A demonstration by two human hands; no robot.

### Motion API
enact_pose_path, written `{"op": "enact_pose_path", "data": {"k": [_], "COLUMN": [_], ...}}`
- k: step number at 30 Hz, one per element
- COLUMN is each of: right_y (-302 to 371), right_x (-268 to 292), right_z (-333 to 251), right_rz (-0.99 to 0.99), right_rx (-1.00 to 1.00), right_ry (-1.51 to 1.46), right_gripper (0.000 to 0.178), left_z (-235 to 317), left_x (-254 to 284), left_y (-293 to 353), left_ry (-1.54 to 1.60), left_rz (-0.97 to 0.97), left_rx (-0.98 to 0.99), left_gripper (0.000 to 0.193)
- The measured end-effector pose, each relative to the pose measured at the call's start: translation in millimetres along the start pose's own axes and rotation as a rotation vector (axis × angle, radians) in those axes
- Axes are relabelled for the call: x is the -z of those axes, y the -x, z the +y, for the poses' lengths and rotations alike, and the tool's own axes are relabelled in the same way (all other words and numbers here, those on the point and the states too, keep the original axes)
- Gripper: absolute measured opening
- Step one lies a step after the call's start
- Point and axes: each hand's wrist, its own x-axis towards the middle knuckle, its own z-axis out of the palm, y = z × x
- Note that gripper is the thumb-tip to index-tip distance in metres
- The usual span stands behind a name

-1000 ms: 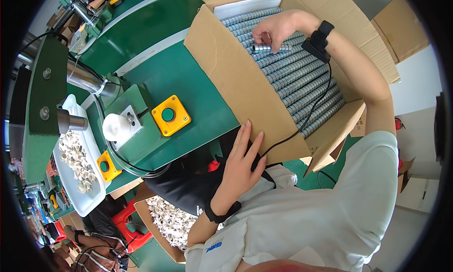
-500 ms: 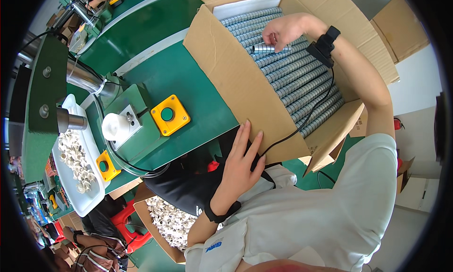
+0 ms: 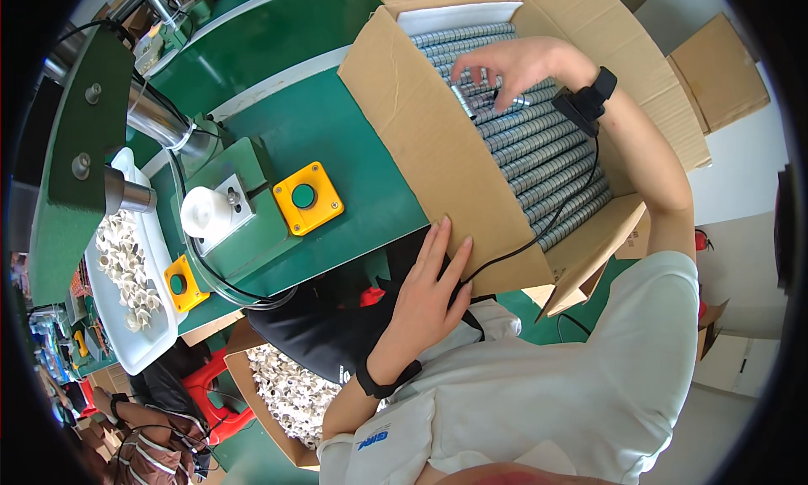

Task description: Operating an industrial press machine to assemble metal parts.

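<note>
An open cardboard box [image 3: 400, 135] holds long rows of small silvery metal rings [image 3: 539, 161] packed side by side. My right hand [image 3: 509, 64] is over the far part of these rows, its fingers spread and curved. Below its fingertips, a short stack of rings [image 3: 463, 103] lies tilted across the rows, and a few shiny loose ones sit beside it by the thumb. Whether a fingertip touches them is hard to tell. My left hand [image 3: 425, 304] rests with fingers stretched out against the box's near side wall.
A green press with a white round fixture [image 3: 206, 212] stands left on the green table [image 3: 370, 182]. Two yellow button boxes [image 3: 307, 199] flank it. A white tray [image 3: 160, 338] holds pale small parts; a carton of similar parts [image 3: 290, 392] stands below. A black cable crosses the box.
My right hand has opened from a pinch at a short row of rings lying level. Those rings now lie apart and tilted. My left hand stays on the box; the view has shifted slightly.
</note>
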Motion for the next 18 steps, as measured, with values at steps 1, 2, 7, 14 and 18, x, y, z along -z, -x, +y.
{"op": "enact_pose_path", "data": {"k": [1, 2, 7, 14, 18], "right_y": [-3.1, -7.2, -26.0, -4.3, 22.6], "right_x": [-1.7, -3.1, -19.8, 16.8, 44.5], "right_z": [-5.8, -12.1, -27.0, -57.2, -64.6], "right_rz": [0.009, 0.018, 0.056, 0.032, 0.201], "right_rx": [0.068, 0.136, 0.317, 0.141, 0.087], "right_ry": [0.015, 0.031, 0.127, 0.140, -0.068], "right_gripper": [0.050, 0.054, 0.057, 0.051, 0.052], "left_z": [0.2, 0.4, 1.1, -0.3, -3.9], "left_x": [0.0, 0.0, -1.1, 2.4, 0.2], "left_y": [0.0, 0.0, -1.4, 3.1, 1.9], "left_ry": [-0.002, -0.004, -0.010, -0.005, -0.021], "left_rz": [-0.003, -0.005, -0.004, 0.014, 0.061], "left_rx": [0.002, 0.005, -0.002, -0.024, -0.055], "left_gripper": [0.061, 0.061, 0.060, 0.058, 0.060]}}
